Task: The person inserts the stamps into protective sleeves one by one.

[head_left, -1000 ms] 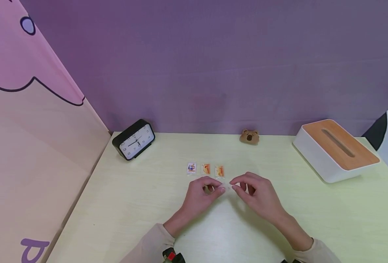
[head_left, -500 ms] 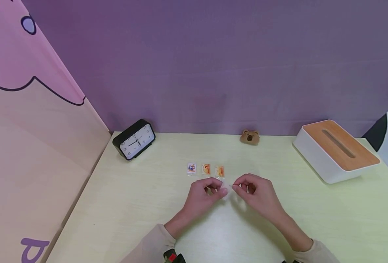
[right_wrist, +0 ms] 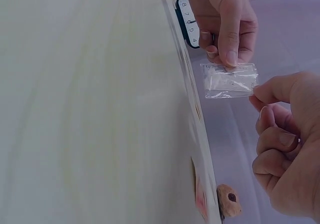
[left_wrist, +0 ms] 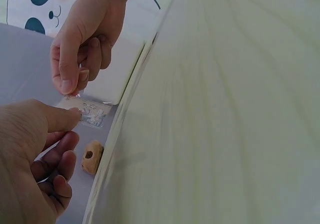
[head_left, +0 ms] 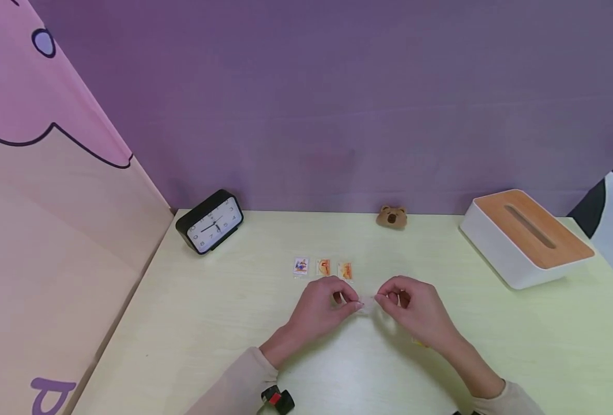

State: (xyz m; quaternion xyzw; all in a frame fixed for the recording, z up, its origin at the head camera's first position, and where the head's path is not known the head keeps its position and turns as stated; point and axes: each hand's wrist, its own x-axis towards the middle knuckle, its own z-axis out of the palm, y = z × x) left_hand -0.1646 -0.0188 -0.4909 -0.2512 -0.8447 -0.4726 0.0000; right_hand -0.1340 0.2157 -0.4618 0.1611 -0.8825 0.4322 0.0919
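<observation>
A small clear plastic bag is stretched between the two hands above the table. My left hand pinches one edge of it between thumb and forefinger. My right hand pinches the opposite side, at a corner in the right wrist view. From the left wrist view, the bag looks flat and see-through, with faint markings. Just beyond the left hand lie three small picture cards in clear sleeves: a blue-and-red one, an orange one and another orange one. A yellow-orange piece peeks out beside the right wrist, mostly hidden.
A black desk clock stands at the back left of the table. At the back edge sits a brown bear-head figure. The white tissue box with a wooden lid is at the right. A purple backdrop rises behind.
Both hands have shifted slightly right, with the right fingertips farther from the left ones and the bag spread between them. A yellow-orange piece now shows by the right wrist.
</observation>
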